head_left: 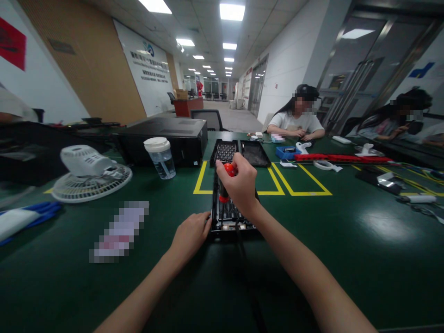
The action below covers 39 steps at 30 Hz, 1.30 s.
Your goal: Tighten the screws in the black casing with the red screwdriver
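Observation:
A screwdriver (224, 200) with a red and black handle stands nearly upright in my right hand (241, 184), its shaft pointing down into an open black housing (214, 217). My right fingers are closed around the top of the handle. The housing lies lengthwise in front of me, with small metallic and pale parts at its near end. My left hand (192, 233) holds the housing's left edge near the front corner, fingertips against its side. Part of the housing is hidden behind my right hand, and the contact at the screwdriver's tip is too small to make out.
Beyond the housing lies an open black case (255, 153), its left half filled with small round pieces. A lidded cup (160, 159), a white fan (92, 173) and a large black box (163, 134) stand left. A blue tray (287, 152) lies right; a person (296, 118) sits behind.

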Tool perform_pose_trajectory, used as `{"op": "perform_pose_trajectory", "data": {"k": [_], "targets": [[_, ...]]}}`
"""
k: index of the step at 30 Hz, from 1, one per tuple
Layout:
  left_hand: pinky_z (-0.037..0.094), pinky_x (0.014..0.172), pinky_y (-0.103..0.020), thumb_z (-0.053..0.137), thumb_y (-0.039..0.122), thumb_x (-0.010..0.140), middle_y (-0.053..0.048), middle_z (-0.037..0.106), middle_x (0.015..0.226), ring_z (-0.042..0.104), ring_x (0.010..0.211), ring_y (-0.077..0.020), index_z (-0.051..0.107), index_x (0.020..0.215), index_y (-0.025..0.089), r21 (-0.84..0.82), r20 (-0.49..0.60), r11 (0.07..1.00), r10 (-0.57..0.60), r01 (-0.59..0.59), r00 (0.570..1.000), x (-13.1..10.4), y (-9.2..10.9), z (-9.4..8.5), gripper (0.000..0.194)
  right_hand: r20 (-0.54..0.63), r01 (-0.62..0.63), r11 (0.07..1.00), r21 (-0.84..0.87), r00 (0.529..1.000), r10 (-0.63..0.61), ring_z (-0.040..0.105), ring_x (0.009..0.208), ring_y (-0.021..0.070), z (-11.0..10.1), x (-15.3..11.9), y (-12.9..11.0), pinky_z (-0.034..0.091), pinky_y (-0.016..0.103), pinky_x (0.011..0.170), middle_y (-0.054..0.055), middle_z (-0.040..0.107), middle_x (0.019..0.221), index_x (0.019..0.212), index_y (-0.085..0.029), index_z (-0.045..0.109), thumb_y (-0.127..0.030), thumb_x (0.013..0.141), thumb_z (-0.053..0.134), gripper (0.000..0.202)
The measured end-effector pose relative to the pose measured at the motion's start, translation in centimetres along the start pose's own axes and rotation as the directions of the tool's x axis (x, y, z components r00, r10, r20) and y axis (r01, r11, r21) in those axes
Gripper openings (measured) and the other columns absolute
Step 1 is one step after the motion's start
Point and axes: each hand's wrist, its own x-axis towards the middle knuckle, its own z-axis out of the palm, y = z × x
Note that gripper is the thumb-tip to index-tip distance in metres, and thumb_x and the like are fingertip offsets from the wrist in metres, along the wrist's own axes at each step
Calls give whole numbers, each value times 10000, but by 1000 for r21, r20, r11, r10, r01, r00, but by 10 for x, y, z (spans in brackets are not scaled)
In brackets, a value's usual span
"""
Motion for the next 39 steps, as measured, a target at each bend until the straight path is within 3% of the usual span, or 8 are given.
{"op": "perform_pose_trajectory", "data": {"k": [17, 23, 26, 29, 32, 35, 39], "targets": [[452, 811, -314, 318, 340, 898, -76, 653, 1072, 594, 971, -200, 556, 1170, 206, -6, -3, 1000, 1, -1, 1000, -2, 0, -2, 386, 89, -115, 984, 134, 991, 103, 377, 510, 80, 1, -2, -1, 302, 220, 543, -59, 377, 576, 678, -193, 397, -334, 829, 504, 234], [453, 800, -311, 324, 340, 896, -78, 653, 1061, 591, 959, -198, 559, 1163, 204, -14, 4, 1000, -10, 10, 1000, -3, 0, -3, 381, 243, -163, 936, 311, 966, 87, 483, 605, 100, 3, 1, 2, 365, 229, 624, -21, 508, 634, 719, -172, 523, -351, 898, 377, 293], [455, 795, -308, 321, 337, 898, -79, 652, 1061, 590, 956, -195, 560, 1159, 201, -15, 12, 1000, -12, 12, 1000, -3, 0, -4, 379, 354, -318, 791, 523, 925, 138, 521, 595, 103, 6, 4, 8, 413, 229, 598, 3, 563, 665, 727, -160, 549, -338, 905, 299, 355], [455, 799, -311, 316, 339, 900, -79, 648, 1070, 589, 962, -196, 556, 1164, 203, -18, 11, 1000, -6, 6, 1000, -3, 0, -5, 381, 530, -519, 525, 675, 836, 144, 554, 548, 116, 6, 9, 15, 465, 253, 537, 41, 614, 701, 734, -133, 568, -284, 866, 290, 343], [455, 789, -304, 325, 340, 899, -72, 652, 1054, 591, 949, -193, 556, 1162, 216, -13, 9, 1000, -7, 7, 1000, -4, 0, -5, 372, 670, -648, 310, 696, 741, 42, 607, 635, 144, 3, 15, 22, 527, 319, 614, 76, 652, 796, 745, -113, 591, -253, 815, 378, 264], [457, 770, -299, 327, 339, 899, -68, 656, 1031, 595, 929, -189, 565, 1145, 223, -17, -1, 1000, 2, -2, 1000, -3, 0, -5, 362, 704, -680, 199, 706, 704, -94, 628, 794, 170, 0, 18, 28, 516, 382, 781, 99, 657, 919, 816, -98, 639, -233, 810, 452, 231], [457, 760, -301, 329, 338, 898, -67, 658, 1018, 599, 911, -189, 572, 1128, 223, -19, -18, 1000, 21, -22, 1000, -3, -1, -4, 353, 692, -670, 176, 721, 697, -187, 603, 958, 186, -1, 17, 35, 448, 402, 912, 111, 627, 1054, 862, -111, 671, -261, 808, 520, 220]]}}
